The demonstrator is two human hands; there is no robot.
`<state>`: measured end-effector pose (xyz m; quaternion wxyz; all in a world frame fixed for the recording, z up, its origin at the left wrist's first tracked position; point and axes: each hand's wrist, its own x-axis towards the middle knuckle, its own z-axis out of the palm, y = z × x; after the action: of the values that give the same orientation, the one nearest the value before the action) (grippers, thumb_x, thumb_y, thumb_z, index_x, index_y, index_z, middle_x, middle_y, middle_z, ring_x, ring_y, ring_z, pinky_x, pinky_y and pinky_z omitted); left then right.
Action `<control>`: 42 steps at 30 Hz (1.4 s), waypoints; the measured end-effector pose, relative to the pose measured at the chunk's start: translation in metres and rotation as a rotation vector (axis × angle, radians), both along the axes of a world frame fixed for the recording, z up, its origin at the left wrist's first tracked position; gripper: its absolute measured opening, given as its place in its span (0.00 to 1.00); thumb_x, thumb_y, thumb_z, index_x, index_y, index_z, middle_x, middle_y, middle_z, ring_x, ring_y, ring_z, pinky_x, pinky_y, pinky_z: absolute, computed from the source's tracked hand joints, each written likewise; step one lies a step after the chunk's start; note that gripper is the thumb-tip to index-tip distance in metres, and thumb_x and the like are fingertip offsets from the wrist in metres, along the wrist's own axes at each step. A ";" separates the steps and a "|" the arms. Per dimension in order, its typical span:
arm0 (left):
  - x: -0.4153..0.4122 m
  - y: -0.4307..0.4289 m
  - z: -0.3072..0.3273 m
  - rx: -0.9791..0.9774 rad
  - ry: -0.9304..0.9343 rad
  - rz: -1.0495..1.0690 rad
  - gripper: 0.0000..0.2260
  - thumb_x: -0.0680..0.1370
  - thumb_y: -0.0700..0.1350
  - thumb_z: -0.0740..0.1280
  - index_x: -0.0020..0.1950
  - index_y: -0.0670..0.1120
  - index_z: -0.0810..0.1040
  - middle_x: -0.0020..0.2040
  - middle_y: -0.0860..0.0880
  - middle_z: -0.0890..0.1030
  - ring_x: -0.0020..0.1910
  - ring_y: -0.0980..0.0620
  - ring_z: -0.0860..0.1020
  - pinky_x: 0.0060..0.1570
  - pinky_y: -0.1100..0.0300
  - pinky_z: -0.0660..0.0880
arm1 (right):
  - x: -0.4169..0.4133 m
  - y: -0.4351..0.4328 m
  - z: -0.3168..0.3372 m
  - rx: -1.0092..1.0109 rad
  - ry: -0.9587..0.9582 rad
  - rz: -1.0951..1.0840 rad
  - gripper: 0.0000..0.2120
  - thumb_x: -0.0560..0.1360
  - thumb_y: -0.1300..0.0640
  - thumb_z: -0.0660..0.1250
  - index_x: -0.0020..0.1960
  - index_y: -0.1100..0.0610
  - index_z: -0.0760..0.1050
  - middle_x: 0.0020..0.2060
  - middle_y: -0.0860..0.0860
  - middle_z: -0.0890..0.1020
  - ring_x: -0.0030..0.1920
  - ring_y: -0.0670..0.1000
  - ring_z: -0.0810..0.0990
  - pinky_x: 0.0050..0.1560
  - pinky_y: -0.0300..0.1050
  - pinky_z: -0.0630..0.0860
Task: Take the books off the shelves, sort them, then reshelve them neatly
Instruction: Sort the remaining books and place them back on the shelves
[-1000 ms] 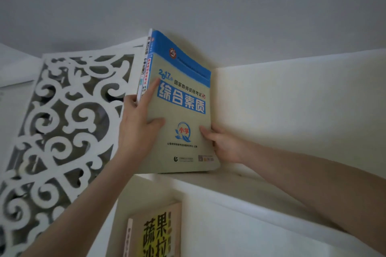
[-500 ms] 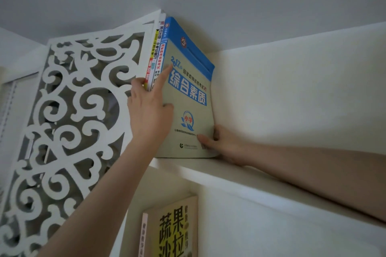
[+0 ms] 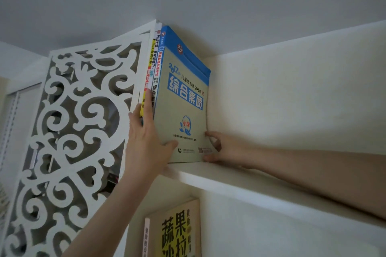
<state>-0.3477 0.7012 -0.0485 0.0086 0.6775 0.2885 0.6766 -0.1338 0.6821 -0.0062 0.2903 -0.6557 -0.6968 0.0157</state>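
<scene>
A thick book with a blue-and-grey cover point(image 3: 183, 100) stands upright on the top shelf board point(image 3: 240, 183), at its left end. Two thinner books point(image 3: 153, 64) stand between it and the shelf's side panel. My left hand point(image 3: 146, 144) lies against the spines with straight fingers pointing up, its thumb pressed on the grey cover near the bottom. My right hand point(image 3: 227, 150) reaches in along the shelf and pinches the thick book's lower back corner with curled fingers.
A white carved lattice panel point(image 3: 73, 131) forms the shelf's left side. The ceiling sits just above the book tops. On the shelf below stands a yellow-covered book point(image 3: 177, 231) with a thinner one beside it. A white back wall point(image 3: 292, 100) runs to the right.
The thick book has gone from leaning to upright, pressed against the other books by the side panel. My left hand's fingers slid from the cover onto the spines. My right hand stayed at the back corner.
</scene>
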 end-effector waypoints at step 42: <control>0.011 0.011 0.010 -0.043 0.050 0.187 0.40 0.78 0.38 0.64 0.76 0.59 0.38 0.77 0.41 0.45 0.76 0.36 0.46 0.68 0.31 0.55 | -0.025 -0.022 -0.002 -0.143 0.081 0.079 0.34 0.78 0.52 0.66 0.78 0.51 0.51 0.65 0.51 0.72 0.64 0.48 0.72 0.58 0.34 0.69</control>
<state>-0.3371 0.7124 -0.0388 -0.0474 0.6639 0.3649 0.6510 -0.1588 0.6599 -0.0077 0.2700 -0.6453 -0.7071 0.1033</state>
